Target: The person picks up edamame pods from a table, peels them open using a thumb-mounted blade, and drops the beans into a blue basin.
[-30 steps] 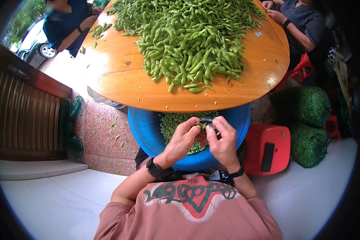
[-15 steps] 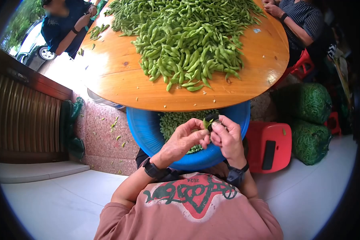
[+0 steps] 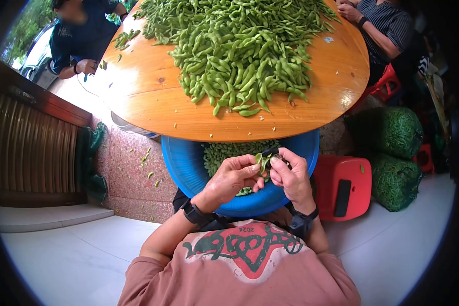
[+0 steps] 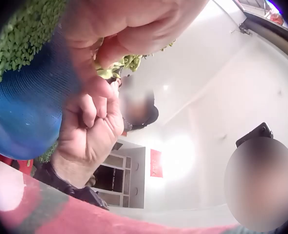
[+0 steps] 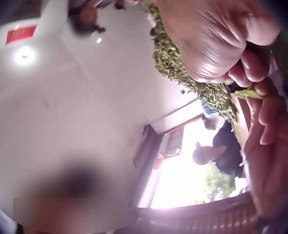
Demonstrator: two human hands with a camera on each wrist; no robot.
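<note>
Over the blue basin (image 3: 176, 168), my two hands meet at a split green soybean pod (image 3: 260, 161). My left hand (image 3: 231, 178) pinches one side of it between thumb and fingers. The right hand (image 3: 291, 178) grips the other side, its thumb pressed toward a black piece (image 3: 272, 151) at the index finger; what that piece is I cannot tell. In the right wrist view, a bit of pod (image 5: 251, 93) shows between the fingertips. Shelled green beans (image 3: 217, 158) lie in the basin beneath the hands.
A large heap of soybean pods (image 3: 239, 56) covers much of the wooden table (image 3: 143, 97), whose edge overhangs the basin. A red stool (image 3: 359, 188) and stuffed green net bags (image 3: 395, 181) stand at right. Two people (image 3: 79, 38) are at the table's far sides.
My hands have shifted slightly right, and the pod between them now looks spread open. At far left, the other person's hand has come down from the table edge.
</note>
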